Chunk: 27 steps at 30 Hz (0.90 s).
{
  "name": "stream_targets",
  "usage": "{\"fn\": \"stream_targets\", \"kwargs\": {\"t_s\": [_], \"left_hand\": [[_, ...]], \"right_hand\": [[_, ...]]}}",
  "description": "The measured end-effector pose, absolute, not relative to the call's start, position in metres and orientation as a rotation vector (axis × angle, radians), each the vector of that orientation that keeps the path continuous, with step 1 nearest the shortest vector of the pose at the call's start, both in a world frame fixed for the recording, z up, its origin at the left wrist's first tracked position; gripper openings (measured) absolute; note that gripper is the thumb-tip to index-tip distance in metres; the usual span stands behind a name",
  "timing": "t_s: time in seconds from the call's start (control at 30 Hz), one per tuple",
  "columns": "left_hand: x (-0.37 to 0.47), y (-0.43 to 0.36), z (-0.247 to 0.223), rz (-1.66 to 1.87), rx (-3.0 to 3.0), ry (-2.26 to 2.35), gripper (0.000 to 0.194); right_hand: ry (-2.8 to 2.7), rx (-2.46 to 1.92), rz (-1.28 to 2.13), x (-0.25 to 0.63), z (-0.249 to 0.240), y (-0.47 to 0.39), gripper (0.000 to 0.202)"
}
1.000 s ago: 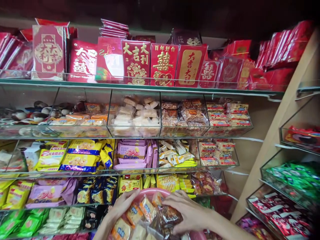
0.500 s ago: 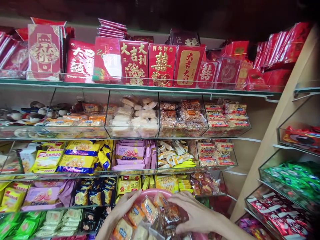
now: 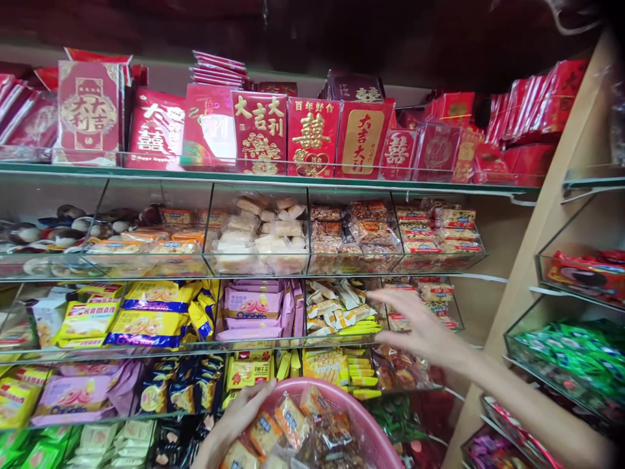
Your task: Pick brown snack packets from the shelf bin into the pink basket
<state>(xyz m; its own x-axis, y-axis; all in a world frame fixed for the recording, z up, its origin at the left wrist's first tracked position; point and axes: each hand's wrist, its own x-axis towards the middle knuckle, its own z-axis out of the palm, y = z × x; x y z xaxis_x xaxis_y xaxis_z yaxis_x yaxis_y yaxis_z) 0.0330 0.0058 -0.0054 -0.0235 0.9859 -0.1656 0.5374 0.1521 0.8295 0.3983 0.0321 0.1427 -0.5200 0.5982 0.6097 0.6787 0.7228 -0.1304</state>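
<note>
At the near bottom edge of the view a pink plastic basin [image 3: 359, 417] sits heaped with small wrapped snacks [image 3: 293, 426] in clear and orange film. The left hand [image 3: 234, 420] lies against the basin's left rim, fingers curled over the edge and touching the nearest packets; whether it truly grips the rim or only steadies it cannot be told, since the wrist runs out of frame. The right hand [image 3: 420, 326] is up and away from the basin, spread wide and holding nothing, its fingertips pointing left toward the glass compartment of white-and-yellow wrapped sweets [image 3: 342, 309] on the middle shelf, with red-labelled packets [image 3: 430, 299] just behind it. The basin looks light but bulky — a thin, slightly flexible tub that would likely tip if held by one side only, so the rim on both sides seems the safest hold. The packets are probably light, crinkly and slippery against each other, easiest pinched by a sealed end. The basin is round, mouth upward, tilted a little toward the shelves; the packets lie jumbled, long axes every way. Above, red envelopes with gold characters [image 3: 258, 130] stand upright along the top shelf — well apart from both hands.
</note>
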Motion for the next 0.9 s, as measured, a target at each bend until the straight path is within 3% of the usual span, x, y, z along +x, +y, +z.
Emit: {"fn": "stream_targets", "kwargs": {"t_s": [0.13, 0.3, 0.9], "left_hand": [[0.031, 0.002, -0.006, 0.757, 1.492, 1.658, 0.069], [0.026, 0.003, -0.008, 0.767, 1.533, 1.594, 0.062], [0.033, 0.005, -0.005, 0.695, 1.507, 1.681, 0.069]], "right_hand": [[-2.042, -0.796, -0.578, 0.409, 0.211, 0.05, 0.05], [-2.003, -0.831, -0.78, 0.409, 0.262, 0.072, 0.05], [-2.111, -1.011, -0.767, 0.407, 0.268, 0.1, 0.046]]}}
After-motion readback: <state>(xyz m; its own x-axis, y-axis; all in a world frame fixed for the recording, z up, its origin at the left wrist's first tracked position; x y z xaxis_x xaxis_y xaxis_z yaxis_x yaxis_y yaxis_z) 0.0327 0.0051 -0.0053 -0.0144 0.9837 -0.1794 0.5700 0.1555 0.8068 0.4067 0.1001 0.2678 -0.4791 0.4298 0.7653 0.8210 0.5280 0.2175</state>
